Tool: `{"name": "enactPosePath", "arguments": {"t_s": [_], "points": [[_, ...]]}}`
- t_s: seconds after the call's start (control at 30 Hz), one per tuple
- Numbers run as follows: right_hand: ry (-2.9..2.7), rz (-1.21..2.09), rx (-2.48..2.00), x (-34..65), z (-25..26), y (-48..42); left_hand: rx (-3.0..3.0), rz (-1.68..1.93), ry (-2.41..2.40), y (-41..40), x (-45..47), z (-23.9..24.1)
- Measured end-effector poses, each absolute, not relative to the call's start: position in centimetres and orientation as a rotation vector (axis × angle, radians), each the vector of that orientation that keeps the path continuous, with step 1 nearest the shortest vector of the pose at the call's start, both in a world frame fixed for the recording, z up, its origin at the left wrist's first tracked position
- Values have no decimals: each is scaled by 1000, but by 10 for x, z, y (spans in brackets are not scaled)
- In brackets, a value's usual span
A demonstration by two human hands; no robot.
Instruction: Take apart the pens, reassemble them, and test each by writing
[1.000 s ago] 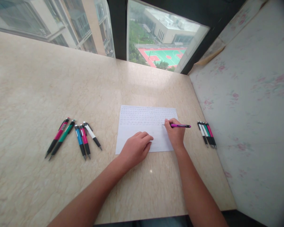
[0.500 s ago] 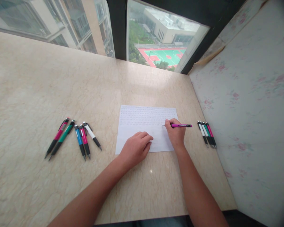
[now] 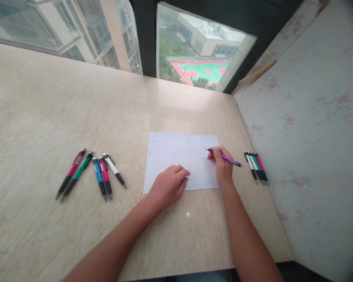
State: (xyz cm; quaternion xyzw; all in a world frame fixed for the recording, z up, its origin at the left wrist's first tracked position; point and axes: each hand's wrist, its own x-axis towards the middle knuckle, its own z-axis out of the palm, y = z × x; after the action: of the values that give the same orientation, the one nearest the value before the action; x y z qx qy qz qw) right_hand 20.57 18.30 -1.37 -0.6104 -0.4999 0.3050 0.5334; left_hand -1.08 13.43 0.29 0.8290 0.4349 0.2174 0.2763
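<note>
A white sheet of paper [image 3: 176, 150] with rows of faint writing on its upper half lies on the marble table [image 3: 76, 117]. My left hand [image 3: 168, 186] rests on the sheet's lower part with the fingers curled loosely, holding nothing. My right hand [image 3: 222, 166] grips a pink pen [image 3: 225, 158] at the sheet's right edge; the tip points up and left over the paper, and I cannot tell whether it touches the sheet.
Several pens in pink, green, blue and white [image 3: 91, 172] lie in a loose row on the left. Another small bunch of pens [image 3: 256, 166] lies right of the paper, near the floral-papered wall [image 3: 311, 137]. A window [image 3: 200, 62] runs behind the table.
My right hand has tilted the pink pen, and its tip has moved to the right along the paper. The left hand has stayed put. The view has shifted slightly.
</note>
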Motion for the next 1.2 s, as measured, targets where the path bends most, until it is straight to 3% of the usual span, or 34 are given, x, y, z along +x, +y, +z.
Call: {"name": "enactPosePath", "arguments": {"t_s": [0.47,1.2], "points": [[-911,957,-1215,217,-3,182,2235,581,1182,135,-11,2],[-1000,872,-1299,207,-2,181,2219,587,1169,137,-12,2]]}}
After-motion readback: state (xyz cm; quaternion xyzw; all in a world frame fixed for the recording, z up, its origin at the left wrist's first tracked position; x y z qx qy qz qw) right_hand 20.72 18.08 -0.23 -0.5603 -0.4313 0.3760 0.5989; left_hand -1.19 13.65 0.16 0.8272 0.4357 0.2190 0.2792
